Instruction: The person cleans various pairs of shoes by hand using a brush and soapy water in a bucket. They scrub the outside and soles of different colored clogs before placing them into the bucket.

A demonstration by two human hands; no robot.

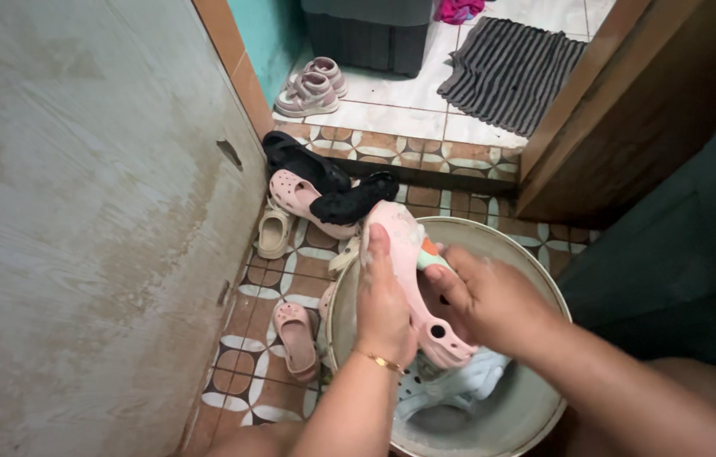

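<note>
My left hand [383, 300] grips a pink clog [404, 245] by its side and holds it tilted above a round metal basin [535, 279]. My right hand [489, 296] holds a small brush with a green and orange handle [430, 252] against the inside of the clog. Soap foam covers the clog and both hands. A light blue clog [451, 385] lies in the basin under the pink one. A thin gold bracelet sits on my left wrist.
Several shoes lie on the patterned tile floor: a small pink clog [297, 338], a beige clog [274, 230], a pink clog [303, 196] and black sandals [324, 178]. A grey wall is on the left. Beyond the doorway are sandals [311, 85] and a striped mat [506, 72].
</note>
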